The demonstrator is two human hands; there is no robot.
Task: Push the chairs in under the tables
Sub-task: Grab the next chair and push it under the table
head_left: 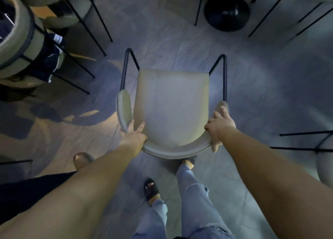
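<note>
Tiled floor (252, 94) ahead is clear, so with both hands, left (134, 137) and right (219, 127), fingers gripping the chair (171, 109) back, I should push straight and evenly.

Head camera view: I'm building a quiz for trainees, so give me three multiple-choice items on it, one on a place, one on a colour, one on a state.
1. Where is the round black table base?
A. ahead of the chair's seat
B. on the seat
C. behind the person

2. What colour is the padded seat of the grey-green chair with the curved backrest?
A. red
B. grey-green
C. bright yellow

3. How is the chair held?
A. left hand only
B. untouched
C. both hands on the backrest

Key: 1 A, the base stands on the floor at the top, beyond the seat's front; 2 B, the seat looks grey-green; 3 C, the left hand and right hand clasp the backrest's two ends.
</note>
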